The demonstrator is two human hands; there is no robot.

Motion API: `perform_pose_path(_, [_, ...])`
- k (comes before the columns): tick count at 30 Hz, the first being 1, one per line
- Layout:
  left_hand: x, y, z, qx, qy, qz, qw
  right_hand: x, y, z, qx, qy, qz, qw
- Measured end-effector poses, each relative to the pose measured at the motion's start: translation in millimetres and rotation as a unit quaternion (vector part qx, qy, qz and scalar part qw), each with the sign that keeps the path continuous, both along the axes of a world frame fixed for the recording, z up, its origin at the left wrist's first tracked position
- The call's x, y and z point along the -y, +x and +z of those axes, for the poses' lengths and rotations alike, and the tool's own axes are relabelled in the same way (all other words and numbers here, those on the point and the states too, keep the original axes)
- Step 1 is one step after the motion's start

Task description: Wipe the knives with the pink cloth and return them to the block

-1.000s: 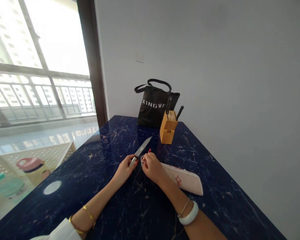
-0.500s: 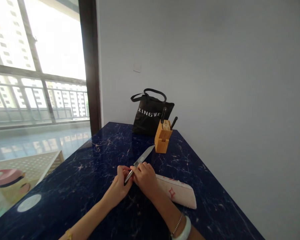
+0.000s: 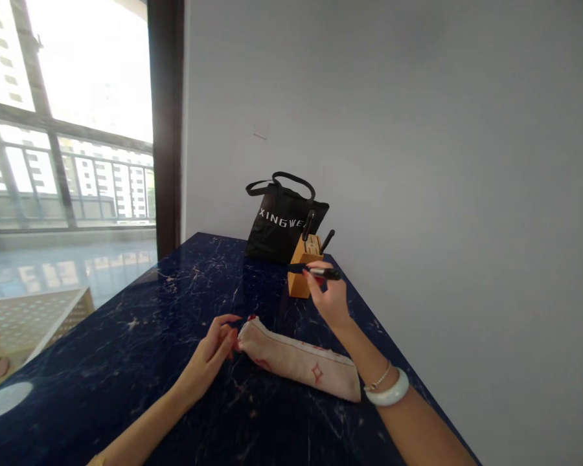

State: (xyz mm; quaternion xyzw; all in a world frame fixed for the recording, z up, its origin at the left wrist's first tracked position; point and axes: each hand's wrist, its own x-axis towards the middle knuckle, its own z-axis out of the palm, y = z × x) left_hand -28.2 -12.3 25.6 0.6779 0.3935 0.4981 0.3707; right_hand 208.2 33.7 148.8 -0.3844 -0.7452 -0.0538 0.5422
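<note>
My right hand (image 3: 331, 301) is raised in front of the wooden knife block (image 3: 299, 287), its fingers closed around the handle of a knife (image 3: 324, 273). The blade points left across the block's front and looks dark and thin, seen nearly edge-on. Two black-handled knives stand in the block's top. On the tabletop, my left hand (image 3: 212, 353) has loosely curved, parted fingers with nothing visible in them. Its fingertips are by the left end of a rolled pale towel (image 3: 294, 364) with red patterns; whether they touch it I cannot tell.
A black tote bag (image 3: 272, 239) stands behind the block against the grey wall. The table (image 3: 175, 330) is dark blue with a marbled look. A white round patch (image 3: 4, 401) lies near its left edge, beyond which a perforated cream-coloured container (image 3: 43, 310) shows.
The knife has left my left hand; my right hand has lifted it up and right, toward the block. My left hand has moved left and its fingers have loosened. The view has shifted slightly.
</note>
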Motion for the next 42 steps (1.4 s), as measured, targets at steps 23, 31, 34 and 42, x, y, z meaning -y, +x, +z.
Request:
perform_pose_path(23, [-1, 4, -12.8, -0.268, 0.054, -0.004, 0.962, -76, 56, 65.2, -0.178, -0.014, -0.015, 0.984])
perform_pose_path(31, [-3, 2, -14.7, -0.274, 0.044, 0.002, 0.961, -113, 25, 90.1, -0.056, -0.124, -0.095, 0.986])
perform_pose_path(34, [-3, 1, -10.0, -0.264, 0.039, 0.004, 0.964, -118, 12, 92.2, -0.082, -0.134, -0.107, 0.982])
perform_pose_path(42, [-3, 1, -12.2, -0.294, 0.048, 0.006, 0.955, -120, 9, 96.3, -0.116, -0.205, -0.107, 0.966])
